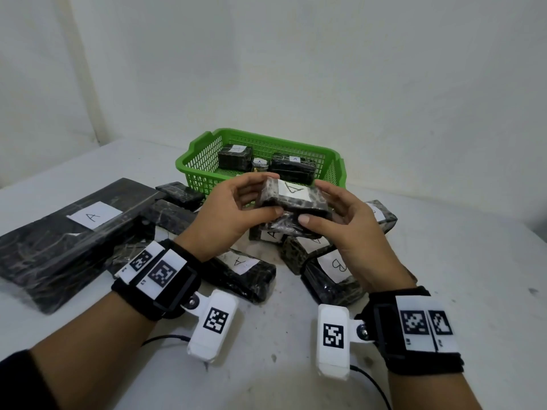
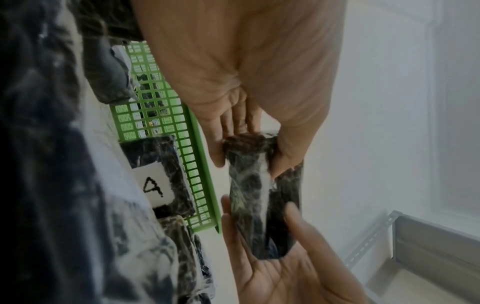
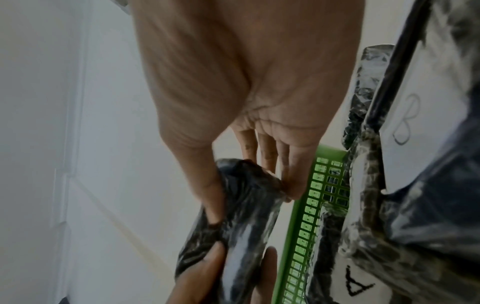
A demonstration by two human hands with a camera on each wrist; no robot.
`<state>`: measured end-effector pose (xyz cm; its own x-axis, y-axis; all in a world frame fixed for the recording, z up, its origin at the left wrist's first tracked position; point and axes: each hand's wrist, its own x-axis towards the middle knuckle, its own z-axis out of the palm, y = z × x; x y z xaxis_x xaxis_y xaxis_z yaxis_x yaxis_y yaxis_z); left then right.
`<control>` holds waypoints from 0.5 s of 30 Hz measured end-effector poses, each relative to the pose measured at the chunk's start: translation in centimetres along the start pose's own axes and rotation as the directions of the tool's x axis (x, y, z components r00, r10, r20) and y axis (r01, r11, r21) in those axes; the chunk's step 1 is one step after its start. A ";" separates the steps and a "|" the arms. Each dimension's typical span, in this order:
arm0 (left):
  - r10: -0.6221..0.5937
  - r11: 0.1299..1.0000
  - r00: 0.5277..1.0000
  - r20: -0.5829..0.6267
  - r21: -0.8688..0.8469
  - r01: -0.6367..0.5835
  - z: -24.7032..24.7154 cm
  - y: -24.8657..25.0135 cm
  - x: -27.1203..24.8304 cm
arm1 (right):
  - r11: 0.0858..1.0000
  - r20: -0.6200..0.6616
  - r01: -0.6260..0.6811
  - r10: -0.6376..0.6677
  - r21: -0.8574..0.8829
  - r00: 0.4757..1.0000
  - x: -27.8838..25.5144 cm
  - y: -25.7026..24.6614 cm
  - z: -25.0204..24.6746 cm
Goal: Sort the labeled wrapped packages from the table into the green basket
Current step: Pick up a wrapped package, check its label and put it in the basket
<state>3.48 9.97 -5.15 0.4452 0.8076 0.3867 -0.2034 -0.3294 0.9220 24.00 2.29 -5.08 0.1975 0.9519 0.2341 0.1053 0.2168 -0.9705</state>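
Black-wrapped package (image 1: 291, 196) labelled "A" is gripped at both ends by left hand (image 1: 233, 213) and right hand (image 1: 352, 229) fingers.

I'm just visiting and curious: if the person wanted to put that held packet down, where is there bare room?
Bare white table lies right of the B-labelled package and near the wrists. The green plastic basket has floor free at its front. Between large flat A-labelled package and B package it is crowded.
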 end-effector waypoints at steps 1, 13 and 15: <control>0.025 1.000 1.000 0.011 -0.002 -0.025 -0.1 -0.1 0.0 | 0.999 0.027 -0.034 0.034 -0.009 0.999 0.0 0.0 0.1; -0.119 0.992 0.979 0.164 -0.020 0.124 0.0 -0.3 -0.1 | 0.984 0.027 -0.114 0.111 0.135 0.993 -0.4 -0.8 0.1; -0.088 0.996 0.992 0.091 0.040 0.084 0.2 -0.4 -0.1 | 0.987 0.029 -0.109 0.107 0.122 0.994 -0.5 -0.8 0.2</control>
<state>3.73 9.90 -5.53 0.5388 0.7855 0.3045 -0.1297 -0.2797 0.9513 23.59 1.75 -4.46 0.1791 0.9755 0.1274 -0.0362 0.1360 -0.9900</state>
